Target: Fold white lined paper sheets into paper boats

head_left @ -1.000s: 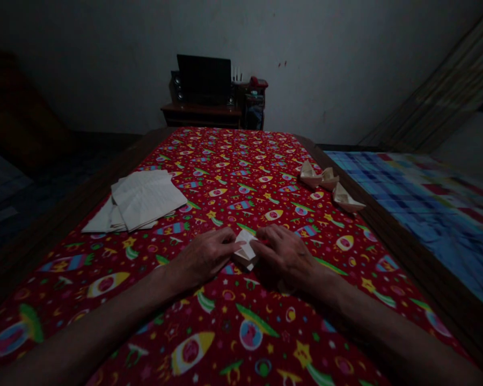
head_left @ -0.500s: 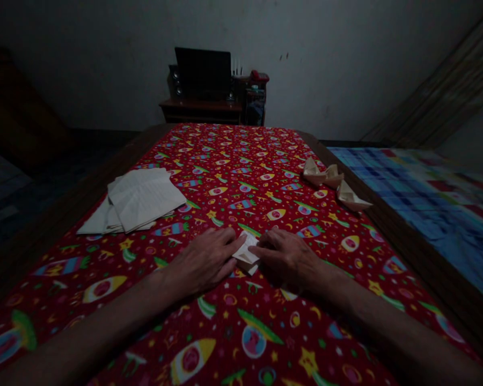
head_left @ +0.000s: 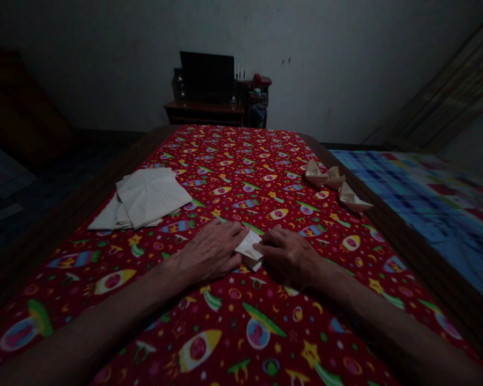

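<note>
Between my hands, low over the red patterned cloth (head_left: 233, 316), is a small folded piece of white paper (head_left: 250, 247) with layered flaps. My left hand (head_left: 215, 249) grips its left side, the thumb and fingers partly covering it. On the opposite side my right hand (head_left: 290, 254) has its fingers curled against the paper's edge. Some of the folds are hidden under my fingers. Three folded paper boats (head_left: 352, 199) stand together at the right edge of the cloth. A stack of creased paper sheets (head_left: 153, 195) lies to the left, beyond my left hand.
The cloth covers a long surface with a dark wooden border (head_left: 390, 244). At the far end a black monitor (head_left: 207, 76) stands on a wooden desk (head_left: 203, 110), with a red telephone (head_left: 261, 80) beside it. Blue checked fabric (head_left: 386, 198) spreads out at the right.
My left hand has shifted slightly and lies flatter over the paper's left side. The folded paper has turned a little, and its lower flap sticks out more. The view has also moved slightly.
</note>
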Demonstrator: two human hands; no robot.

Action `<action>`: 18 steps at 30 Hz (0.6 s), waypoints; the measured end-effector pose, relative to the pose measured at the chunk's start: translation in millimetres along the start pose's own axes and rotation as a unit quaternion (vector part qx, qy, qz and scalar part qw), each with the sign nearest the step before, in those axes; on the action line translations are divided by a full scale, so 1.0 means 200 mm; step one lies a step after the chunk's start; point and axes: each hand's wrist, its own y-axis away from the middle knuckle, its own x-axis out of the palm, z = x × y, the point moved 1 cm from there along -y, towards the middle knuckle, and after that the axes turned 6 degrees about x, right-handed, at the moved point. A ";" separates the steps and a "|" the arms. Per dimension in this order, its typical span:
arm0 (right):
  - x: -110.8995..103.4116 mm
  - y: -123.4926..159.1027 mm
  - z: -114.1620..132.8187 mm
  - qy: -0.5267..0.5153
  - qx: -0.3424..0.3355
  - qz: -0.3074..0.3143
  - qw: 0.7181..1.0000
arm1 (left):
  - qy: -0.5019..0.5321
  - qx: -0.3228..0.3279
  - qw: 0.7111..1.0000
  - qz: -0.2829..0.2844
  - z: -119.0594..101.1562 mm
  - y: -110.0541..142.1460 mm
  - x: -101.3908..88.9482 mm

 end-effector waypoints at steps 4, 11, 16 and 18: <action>0.02 0.00 0.00 -0.005 0.024 -0.019 1.000 | -0.014 -0.001 1.000 -0.023 -0.02 0.03 0.00; 0.03 0.00 -0.01 -0.148 0.121 -0.030 0.981 | 0.166 -0.059 0.977 -0.118 -0.04 0.08 0.05; 0.00 -0.01 -0.01 -0.220 0.226 -0.016 0.949 | 0.283 -0.133 0.933 -0.179 0.00 0.06 0.07; 0.00 -0.02 0.00 -0.222 0.253 -0.010 0.942 | 0.296 -0.161 0.924 -0.179 0.01 0.05 0.07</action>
